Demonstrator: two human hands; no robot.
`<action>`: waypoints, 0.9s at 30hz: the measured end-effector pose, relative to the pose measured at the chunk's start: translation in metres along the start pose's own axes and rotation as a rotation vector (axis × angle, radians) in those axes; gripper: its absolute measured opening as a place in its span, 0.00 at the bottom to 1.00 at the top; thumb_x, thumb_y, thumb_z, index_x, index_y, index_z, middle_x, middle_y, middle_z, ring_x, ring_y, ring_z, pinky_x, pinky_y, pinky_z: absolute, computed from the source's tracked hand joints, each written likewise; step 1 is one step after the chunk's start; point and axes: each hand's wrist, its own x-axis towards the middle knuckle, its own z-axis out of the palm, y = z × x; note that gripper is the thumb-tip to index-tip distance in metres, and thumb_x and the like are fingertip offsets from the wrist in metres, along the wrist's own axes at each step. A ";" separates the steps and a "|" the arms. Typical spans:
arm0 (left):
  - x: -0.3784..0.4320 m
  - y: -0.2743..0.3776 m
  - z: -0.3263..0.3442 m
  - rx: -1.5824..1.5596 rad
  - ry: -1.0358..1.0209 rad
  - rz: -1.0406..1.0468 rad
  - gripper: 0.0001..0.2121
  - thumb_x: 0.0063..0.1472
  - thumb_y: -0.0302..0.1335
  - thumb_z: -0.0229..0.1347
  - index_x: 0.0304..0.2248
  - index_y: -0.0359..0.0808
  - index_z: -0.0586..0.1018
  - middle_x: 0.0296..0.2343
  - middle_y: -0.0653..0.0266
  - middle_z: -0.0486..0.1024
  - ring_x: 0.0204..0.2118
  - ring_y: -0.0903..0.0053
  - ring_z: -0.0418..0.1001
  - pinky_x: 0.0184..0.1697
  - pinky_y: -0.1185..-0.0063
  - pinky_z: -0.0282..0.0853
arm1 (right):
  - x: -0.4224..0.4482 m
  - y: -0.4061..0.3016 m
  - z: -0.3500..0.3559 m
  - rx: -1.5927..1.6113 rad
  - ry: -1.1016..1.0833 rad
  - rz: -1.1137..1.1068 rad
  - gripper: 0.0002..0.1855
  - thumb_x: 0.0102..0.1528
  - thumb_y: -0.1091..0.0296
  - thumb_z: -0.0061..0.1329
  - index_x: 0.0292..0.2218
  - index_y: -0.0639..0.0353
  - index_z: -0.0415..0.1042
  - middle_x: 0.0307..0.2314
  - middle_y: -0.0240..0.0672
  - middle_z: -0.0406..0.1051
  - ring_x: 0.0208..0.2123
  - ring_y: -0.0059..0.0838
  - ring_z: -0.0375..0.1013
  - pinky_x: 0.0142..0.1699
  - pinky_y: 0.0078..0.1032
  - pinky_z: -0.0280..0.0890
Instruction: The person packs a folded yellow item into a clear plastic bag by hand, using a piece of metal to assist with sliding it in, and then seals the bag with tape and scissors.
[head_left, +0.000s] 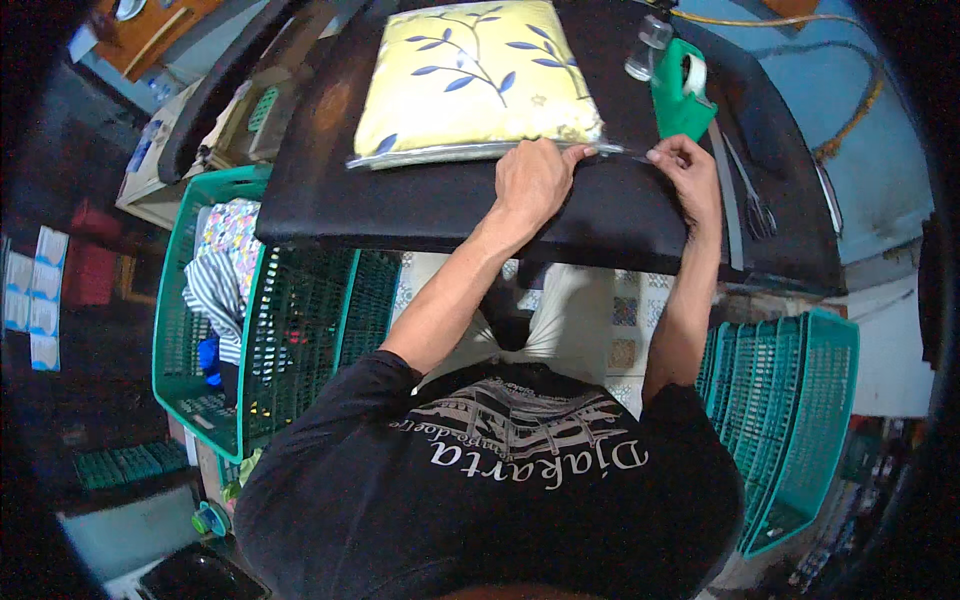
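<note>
A folded yellow cloth with blue leaf sprigs, packed flat in clear plastic, lies on the black-covered table. My left hand rests in a loose fist on the package's near edge, its thumb on the plastic near the right corner. Just right of that corner, my right hand pinches the end of a thin clear strip that runs out from the package edge. A green tape dispenser with a white roll stands directly beyond my right hand, and a clear container is beside it.
A metal ruler and scissors lie right of my right forearm. Below the table's left end is a green plastic basket with clothes; stacked green baskets stand at the right. A yellow hose hangs beyond the table's right edge.
</note>
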 end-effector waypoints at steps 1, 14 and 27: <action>-0.002 -0.002 -0.007 0.011 0.027 0.003 0.30 0.60 0.48 0.56 0.16 0.24 0.78 0.13 0.47 0.74 0.22 0.52 0.77 0.32 0.64 0.73 | -0.002 0.001 -0.002 -0.008 0.024 0.025 0.08 0.51 0.71 0.61 0.30 0.62 0.74 0.24 0.21 0.69 0.26 0.10 0.63 0.33 0.13 0.60; -0.028 -0.154 -0.137 -0.595 -0.199 -0.590 0.31 0.67 0.48 0.47 0.17 0.26 0.75 0.13 0.52 0.74 0.12 0.73 0.72 0.17 0.78 0.70 | -0.002 0.008 -0.006 0.082 0.027 0.039 0.08 0.51 0.73 0.61 0.31 0.61 0.75 0.24 0.20 0.69 0.26 0.09 0.62 0.33 0.11 0.57; -0.045 -0.140 -0.152 -0.637 0.017 -0.359 0.17 0.67 0.36 0.52 0.23 0.34 0.74 0.18 0.69 0.72 0.18 0.86 0.69 0.22 0.85 0.65 | 0.002 0.004 0.008 -0.022 0.156 -0.005 0.15 0.47 0.72 0.65 0.36 0.62 0.74 0.23 0.27 0.72 0.25 0.12 0.66 0.32 0.14 0.63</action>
